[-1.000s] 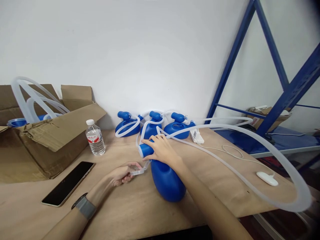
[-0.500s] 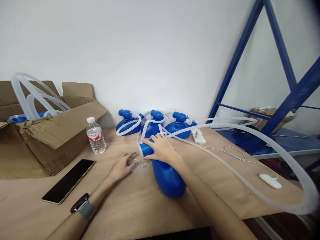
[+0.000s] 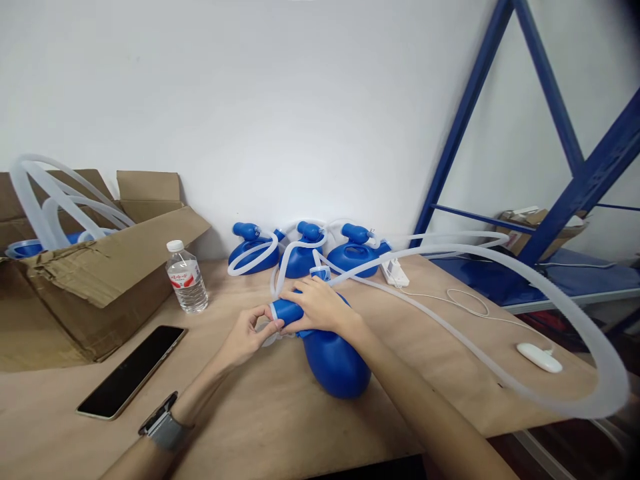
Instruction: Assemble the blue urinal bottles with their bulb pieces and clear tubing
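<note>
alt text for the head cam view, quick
Left hand and right hand hold the neck of a blue plastic jug on a wooden table. Behind it stand three blue jugs with clear tubing. To the left are a cardboard box, a water bottle and a phone.

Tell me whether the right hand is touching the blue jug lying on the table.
Touching. The head view shows the right hand laid over the neck of the blue jug, with its fingers on the blue plastic and no gap.
</note>
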Available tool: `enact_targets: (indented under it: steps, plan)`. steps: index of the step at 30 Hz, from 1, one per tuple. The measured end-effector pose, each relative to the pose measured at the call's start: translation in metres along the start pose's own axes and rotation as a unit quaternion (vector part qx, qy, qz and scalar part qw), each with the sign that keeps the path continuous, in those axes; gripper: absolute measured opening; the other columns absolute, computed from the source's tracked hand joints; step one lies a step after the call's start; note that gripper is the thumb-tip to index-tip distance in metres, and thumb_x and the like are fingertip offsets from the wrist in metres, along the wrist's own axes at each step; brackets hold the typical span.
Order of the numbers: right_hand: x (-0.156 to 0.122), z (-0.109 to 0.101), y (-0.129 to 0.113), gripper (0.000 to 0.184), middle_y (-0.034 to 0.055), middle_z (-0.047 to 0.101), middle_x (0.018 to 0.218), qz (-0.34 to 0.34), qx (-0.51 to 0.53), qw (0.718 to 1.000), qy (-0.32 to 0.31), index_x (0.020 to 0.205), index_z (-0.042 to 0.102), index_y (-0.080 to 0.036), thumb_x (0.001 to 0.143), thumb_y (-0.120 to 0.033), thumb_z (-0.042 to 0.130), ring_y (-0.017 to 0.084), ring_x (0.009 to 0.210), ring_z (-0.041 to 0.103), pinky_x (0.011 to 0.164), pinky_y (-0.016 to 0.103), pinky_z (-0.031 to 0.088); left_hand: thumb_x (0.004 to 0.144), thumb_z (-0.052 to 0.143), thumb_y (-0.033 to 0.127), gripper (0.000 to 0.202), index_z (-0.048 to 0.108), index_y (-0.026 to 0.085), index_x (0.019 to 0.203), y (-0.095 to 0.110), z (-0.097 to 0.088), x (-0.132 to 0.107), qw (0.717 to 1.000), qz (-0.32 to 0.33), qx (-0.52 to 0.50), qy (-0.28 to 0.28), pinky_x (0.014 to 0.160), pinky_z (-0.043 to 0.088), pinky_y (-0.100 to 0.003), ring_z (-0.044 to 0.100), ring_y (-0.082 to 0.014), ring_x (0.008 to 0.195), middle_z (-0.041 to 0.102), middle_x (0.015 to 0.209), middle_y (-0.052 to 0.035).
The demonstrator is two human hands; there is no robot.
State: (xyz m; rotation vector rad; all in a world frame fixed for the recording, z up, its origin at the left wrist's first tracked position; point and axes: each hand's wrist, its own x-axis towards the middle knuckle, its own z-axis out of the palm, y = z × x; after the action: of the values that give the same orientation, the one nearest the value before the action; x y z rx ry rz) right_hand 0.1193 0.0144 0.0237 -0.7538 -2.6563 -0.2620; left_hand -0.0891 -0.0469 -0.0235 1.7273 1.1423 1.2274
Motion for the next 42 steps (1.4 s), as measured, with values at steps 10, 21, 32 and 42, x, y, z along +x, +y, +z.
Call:
enact_targets:
  steps: [10,21,32,42]
  plan:
    - [-0.006,-0.009,0.009,0.066,0.0075,0.072,0.112,-0.014,0.054,0.998,-0.010,0.127,0.070,-0.026,0.076,-0.067,0.080,0.026,0.103,0.067,0.091,0.036,0.046,0.081,0.070,0.056,0.044,0.055,0.019,0.063,-0.019,-0.023,-0.003,0.999,-0.033,0.015,-0.033,0.060,0.038,-0.025,0.049,-0.0142,0.062,0.054,0.062,0.0009]
    - [-0.015,-0.012,0.007,0.058,0.0139,0.067,0.129,-0.104,-0.069,0.992,0.005,0.135,0.064,-0.022,0.089,-0.057,0.073,0.031,0.117,0.058,0.102,0.048,0.041,0.075,0.077,0.046,0.021,0.073,0.025,0.073,-0.052,-0.011,-0.004,0.971,0.032,0.235,0.021,0.078,0.049,-0.033,0.066,-0.0278,0.078,0.075,0.078,-0.0079]
    - [-0.010,0.030,-0.052,0.054,0.0127,0.062,0.139,-0.068,-0.042,0.991,0.104,0.141,0.056,-0.022,0.098,-0.054,0.061,0.032,0.132,0.047,0.115,0.051,0.033,0.076,0.077,0.062,0.065,0.069,0.021,0.126,-0.041,-0.010,-0.014,0.986,-0.055,-0.152,0.046,0.105,0.051,-0.041,0.062,-0.0347,0.125,0.071,0.131,-0.0112]
    - [-0.021,0.070,-0.035,0.040,0.0031,0.066,0.081,0.223,0.417,0.849,0.238,0.087,0.064,-0.021,0.103,-0.054,0.048,0.019,0.077,0.061,0.074,0.032,0.049,0.069,0.083,0.050,0.060,0.067,0.014,0.114,-0.042,-0.025,-0.005,0.952,-0.131,-0.233,0.148,0.051,0.052,-0.026,0.067,-0.0192,0.066,0.072,0.098,-0.0060]
